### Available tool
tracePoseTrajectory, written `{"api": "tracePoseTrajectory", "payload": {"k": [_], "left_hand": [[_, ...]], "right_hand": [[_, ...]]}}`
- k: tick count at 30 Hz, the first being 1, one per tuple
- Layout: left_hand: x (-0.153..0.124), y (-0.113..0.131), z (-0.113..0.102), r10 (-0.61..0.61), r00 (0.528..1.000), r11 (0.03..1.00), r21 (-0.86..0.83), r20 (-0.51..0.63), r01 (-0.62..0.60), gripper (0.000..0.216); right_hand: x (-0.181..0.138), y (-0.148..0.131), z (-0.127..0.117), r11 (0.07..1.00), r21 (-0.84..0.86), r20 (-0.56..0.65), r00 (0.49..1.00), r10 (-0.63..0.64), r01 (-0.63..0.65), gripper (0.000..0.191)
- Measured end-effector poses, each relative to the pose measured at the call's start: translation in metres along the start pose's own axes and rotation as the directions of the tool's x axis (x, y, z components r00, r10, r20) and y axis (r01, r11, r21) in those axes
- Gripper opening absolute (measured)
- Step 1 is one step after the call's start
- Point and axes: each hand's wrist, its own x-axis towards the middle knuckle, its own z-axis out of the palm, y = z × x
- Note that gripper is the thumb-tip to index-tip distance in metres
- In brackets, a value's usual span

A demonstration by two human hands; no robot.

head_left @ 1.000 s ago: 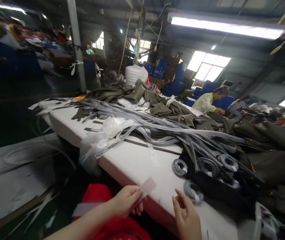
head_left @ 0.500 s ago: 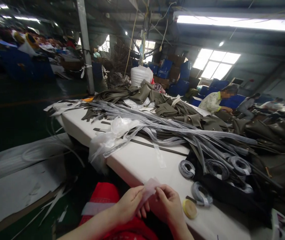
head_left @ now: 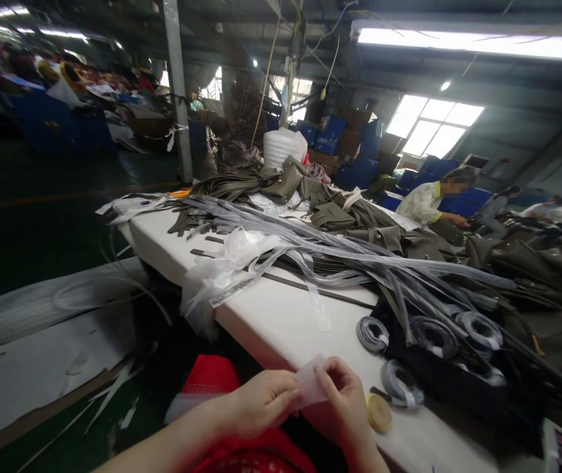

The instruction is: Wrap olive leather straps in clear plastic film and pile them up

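White table (head_left: 281, 322); olive fabric pieces (head_left: 340, 217); yellow tape roll (head_left: 378, 412); grey coils (head_left: 372, 333).

My left hand (head_left: 261, 402) and right hand (head_left: 342, 410) are bare, with no gloves, rings or watch. The left forearm, running off toward 7 o'clock, has no sleeve on it as far as I can see. At 6 o'clock below them I wear a red garment (head_left: 211, 378) crossed by a pale band.

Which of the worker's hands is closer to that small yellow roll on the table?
The right hand. It sits just left of the yellow roll, almost beside it. The left hand is farther left, beyond the translucent strip that both hands pinch.
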Motion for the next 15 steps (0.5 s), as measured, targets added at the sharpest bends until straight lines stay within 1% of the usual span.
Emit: {"api": "tracePoseTrajectory", "payload": {"k": [2,4,5,7,9,12,15], "left_hand": [[0.0,-0.003,0.001,0.013,1.0,1.0,0.021,-0.016,-0.013,0.057],[-0.001,-0.002,0.0,0.038,0.999,0.999,0.04,-0.013,-0.037,0.054],[-0.001,0.0,-0.001,0.063,0.998,0.997,0.047,-0.003,-0.063,0.053],[-0.003,0.004,-0.003,0.117,0.993,0.993,0.032,0.026,-0.118,0.052],[-0.005,0.007,-0.004,0.113,0.993,0.993,-0.022,0.032,-0.113,0.053],[-0.007,0.006,-0.003,0.032,0.999,0.996,-0.083,-0.014,-0.033,0.054],[-0.01,0.003,-0.007,0.016,0.996,0.999,-0.045,-0.09,-0.021,0.058]], "right_hand": [[0.0,-0.003,0.0,0.999,-0.02,0.044,0.998,-0.047,0.048,0.033],[0.0,-0.007,0.002,0.993,-0.083,0.105,0.992,-0.072,0.081,0.026],[-0.001,-0.009,0.003,0.989,-0.118,0.138,0.988,-0.071,0.088,0.023],[-0.002,-0.012,0.008,0.982,-0.165,0.194,0.979,-0.057,0.09,0.022],[-0.003,-0.013,0.014,0.98,-0.177,0.23,0.972,-0.049,0.091,0.022],[-0.001,-0.013,0.022,0.979,-0.192,0.207,0.978,-0.031,0.072,0.024],[0.003,-0.015,0.025,0.986,-0.153,0.106,0.993,-0.052,0.068,0.024]]}}
